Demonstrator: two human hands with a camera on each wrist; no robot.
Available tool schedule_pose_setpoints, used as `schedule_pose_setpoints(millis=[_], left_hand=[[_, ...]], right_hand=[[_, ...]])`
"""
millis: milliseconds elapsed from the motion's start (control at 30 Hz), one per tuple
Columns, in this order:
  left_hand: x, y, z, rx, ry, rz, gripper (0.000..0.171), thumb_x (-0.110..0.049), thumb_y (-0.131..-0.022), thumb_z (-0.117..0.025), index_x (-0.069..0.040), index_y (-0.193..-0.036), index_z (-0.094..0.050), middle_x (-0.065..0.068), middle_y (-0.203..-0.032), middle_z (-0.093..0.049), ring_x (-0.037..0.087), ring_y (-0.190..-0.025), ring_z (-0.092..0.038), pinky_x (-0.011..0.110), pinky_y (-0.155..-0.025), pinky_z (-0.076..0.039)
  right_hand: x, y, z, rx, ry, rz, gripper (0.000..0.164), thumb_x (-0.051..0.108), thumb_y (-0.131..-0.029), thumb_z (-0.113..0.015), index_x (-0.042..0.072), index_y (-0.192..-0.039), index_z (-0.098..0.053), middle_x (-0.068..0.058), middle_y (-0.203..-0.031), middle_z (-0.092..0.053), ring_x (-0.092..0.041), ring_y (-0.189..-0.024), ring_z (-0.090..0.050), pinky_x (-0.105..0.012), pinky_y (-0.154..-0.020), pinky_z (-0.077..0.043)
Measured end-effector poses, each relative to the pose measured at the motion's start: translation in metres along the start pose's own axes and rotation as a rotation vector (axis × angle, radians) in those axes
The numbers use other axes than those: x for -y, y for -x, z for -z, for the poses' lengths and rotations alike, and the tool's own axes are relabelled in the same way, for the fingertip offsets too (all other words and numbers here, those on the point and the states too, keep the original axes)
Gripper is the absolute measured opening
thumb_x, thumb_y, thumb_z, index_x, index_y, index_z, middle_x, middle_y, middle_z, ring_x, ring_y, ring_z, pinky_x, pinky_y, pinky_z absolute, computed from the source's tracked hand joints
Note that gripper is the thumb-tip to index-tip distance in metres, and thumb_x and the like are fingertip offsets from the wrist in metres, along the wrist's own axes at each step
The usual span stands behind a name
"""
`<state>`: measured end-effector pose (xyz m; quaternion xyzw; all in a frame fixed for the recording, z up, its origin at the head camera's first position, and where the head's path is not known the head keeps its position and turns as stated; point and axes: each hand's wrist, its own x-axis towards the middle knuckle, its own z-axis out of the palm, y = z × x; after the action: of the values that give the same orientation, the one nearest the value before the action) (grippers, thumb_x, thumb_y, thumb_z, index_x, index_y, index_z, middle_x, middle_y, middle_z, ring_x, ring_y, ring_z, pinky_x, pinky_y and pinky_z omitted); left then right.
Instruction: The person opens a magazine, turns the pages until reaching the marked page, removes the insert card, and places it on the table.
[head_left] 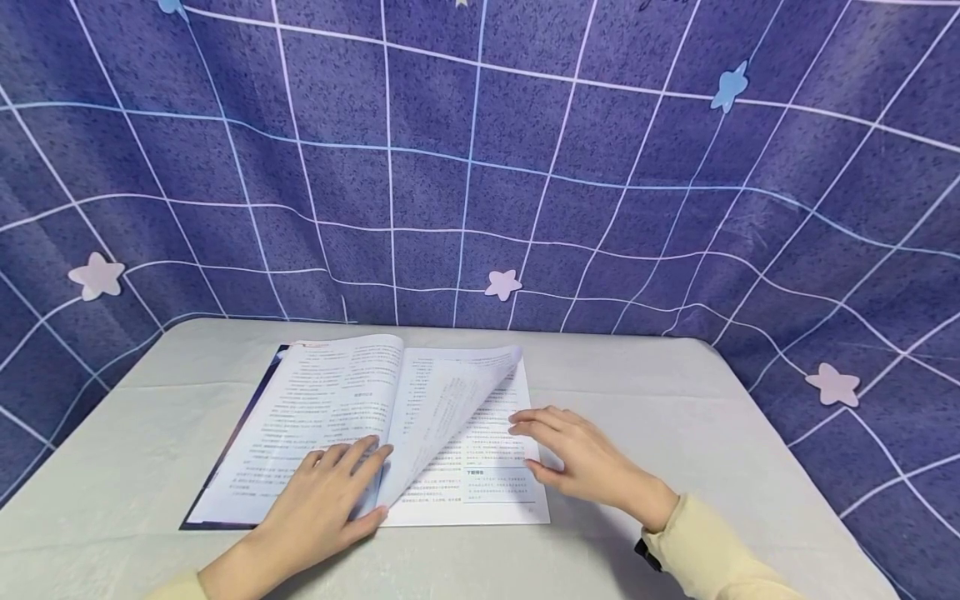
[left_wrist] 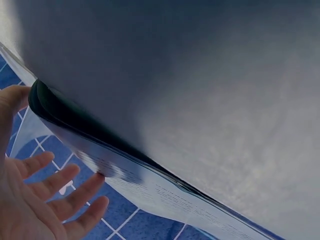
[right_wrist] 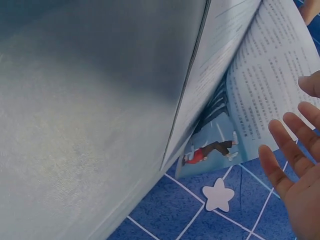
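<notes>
hands point(head_left: 322, 496) point(head_left: 588, 462) are at a printed open book point(head_left: 315, 417), one page point(head_left: 442, 404) curled.

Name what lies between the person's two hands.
Between the left hand and the right hand lie a lifted page and, partly under it, a flat printed page; the head view shows this.

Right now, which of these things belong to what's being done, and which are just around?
In the job:
open magazine
its curled-over page
left hand, resting on the magazine
right hand, by its right edge

Just around:
pale table
blue star-patterned curtain
black item under the right sleeve, too hidden to name
</notes>
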<state>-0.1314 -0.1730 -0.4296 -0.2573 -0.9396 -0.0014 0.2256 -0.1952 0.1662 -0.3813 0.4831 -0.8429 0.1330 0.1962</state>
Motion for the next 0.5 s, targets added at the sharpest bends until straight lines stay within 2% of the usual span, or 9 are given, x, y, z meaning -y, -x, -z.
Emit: schedule_pose_setpoints(millis=[333,500], left_hand=[[0.0004,-0.0012,-0.0002,-0.049,0.011,-0.002,0.08,-0.051,-0.07,-0.066,-0.009,-0.135,-0.042,0.013,-0.124,-0.053,0.029,-0.1,-0.056,0.046,-0.08,-0.044],[-0.0007,-0.0014,0.0015,-0.038,0.025,0.019,0.087,-0.051,-0.069,-0.067,-0.009,-0.138,-0.037,0.013,-0.127,-0.051,0.029,-0.102,-0.056,0.045,-0.08,-0.044]], right_hand=[[0.0017,0.0044,-0.005,0.103,-0.021,0.003,0.036,0.025,-0.076,-0.068,0.014,-0.11,-0.059,0.001,-0.118,-0.059,-0.014,-0.109,-0.054,-0.038,-0.095,-0.043],[0.003,0.0054,-0.0071,0.13,-0.028,-0.004,0.036,0.026,-0.076,-0.068,0.015,-0.109,-0.059,0.001,-0.117,-0.06,-0.013,-0.108,-0.054,-0.036,-0.093,-0.044]])
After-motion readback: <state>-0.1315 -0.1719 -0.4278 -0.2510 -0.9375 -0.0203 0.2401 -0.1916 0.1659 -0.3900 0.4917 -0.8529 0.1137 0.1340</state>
